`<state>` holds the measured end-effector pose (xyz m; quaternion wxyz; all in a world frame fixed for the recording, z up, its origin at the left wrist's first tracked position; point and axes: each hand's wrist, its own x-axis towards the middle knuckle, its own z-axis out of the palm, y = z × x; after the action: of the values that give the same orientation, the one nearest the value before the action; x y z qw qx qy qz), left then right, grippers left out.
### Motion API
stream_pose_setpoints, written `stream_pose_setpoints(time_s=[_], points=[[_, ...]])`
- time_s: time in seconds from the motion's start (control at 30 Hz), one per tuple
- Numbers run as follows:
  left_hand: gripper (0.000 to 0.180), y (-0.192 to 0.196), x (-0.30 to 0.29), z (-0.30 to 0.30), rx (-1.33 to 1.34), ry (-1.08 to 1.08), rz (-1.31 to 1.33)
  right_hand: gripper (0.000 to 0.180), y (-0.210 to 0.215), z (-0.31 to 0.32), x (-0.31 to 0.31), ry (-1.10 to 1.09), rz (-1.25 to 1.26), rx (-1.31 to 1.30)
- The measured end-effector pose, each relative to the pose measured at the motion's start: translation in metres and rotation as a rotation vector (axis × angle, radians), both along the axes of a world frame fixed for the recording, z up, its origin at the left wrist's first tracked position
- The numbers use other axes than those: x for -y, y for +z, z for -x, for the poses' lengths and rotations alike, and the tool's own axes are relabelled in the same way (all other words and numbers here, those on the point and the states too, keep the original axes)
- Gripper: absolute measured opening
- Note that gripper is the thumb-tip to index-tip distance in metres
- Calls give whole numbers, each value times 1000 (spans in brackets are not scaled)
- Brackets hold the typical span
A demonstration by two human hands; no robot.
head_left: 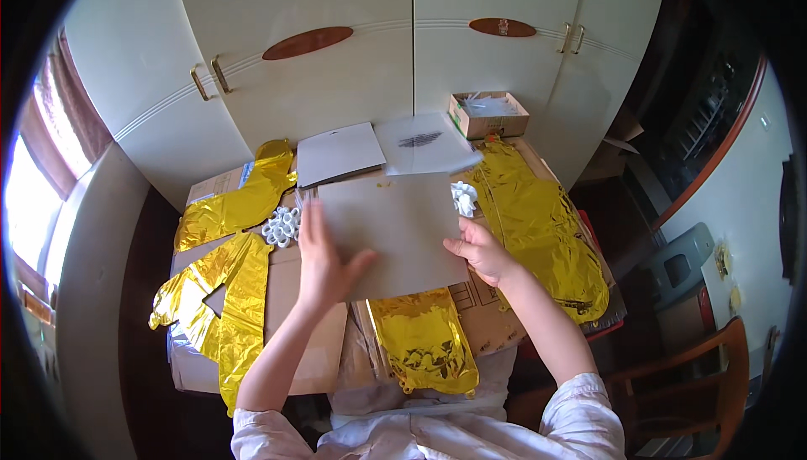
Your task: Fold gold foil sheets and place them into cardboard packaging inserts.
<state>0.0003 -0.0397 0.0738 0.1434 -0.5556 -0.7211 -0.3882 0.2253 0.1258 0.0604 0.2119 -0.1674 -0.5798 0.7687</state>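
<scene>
A flat grey cardboard sheet (395,233) is up in front of me, above the table. My right hand (483,254) grips its right edge, thumb on the near face. At the left edge, my left hand (326,262) has its fingers stretched up and its thumb spread over the sheet. Below the sheet's lower edge a flat gold foil balloon (424,338) sticks out toward me. Beside my left hand lies a cluster of small white rings (282,226). A crumpled white piece (463,198) sits just past the sheet's right edge.
More flat gold foil lies at left (227,283) and right (542,233) on the cardboard-covered table (307,351). Behind are a stack of pale sheets (340,153), a clear bag with dark print (420,139) and an open box (490,128) of white strips. A wooden chair (714,359) stands right.
</scene>
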Motion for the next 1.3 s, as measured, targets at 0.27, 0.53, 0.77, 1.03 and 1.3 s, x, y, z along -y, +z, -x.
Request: stream_pose_setpoints(time_s=[0.27,0.53,0.77,1.03,1.3], points=[[104,-61,-6,19,1116,-260,218,55,-59,14,-17,-254,-657,509],[103,-67,-5,21,704,-136,365,60,-91,15,-7,-455,-1178,346],[71,-45,4,-16,-163,39,443,53,-91,12,3,-413,-1350,544],[44,-63,-39,-7,-422,-606,606,51,-93,13,6,-445,-1351,534],[42,-69,-40,-5,-371,-596,636,26,-66,-3,27,-301,-1558,290]])
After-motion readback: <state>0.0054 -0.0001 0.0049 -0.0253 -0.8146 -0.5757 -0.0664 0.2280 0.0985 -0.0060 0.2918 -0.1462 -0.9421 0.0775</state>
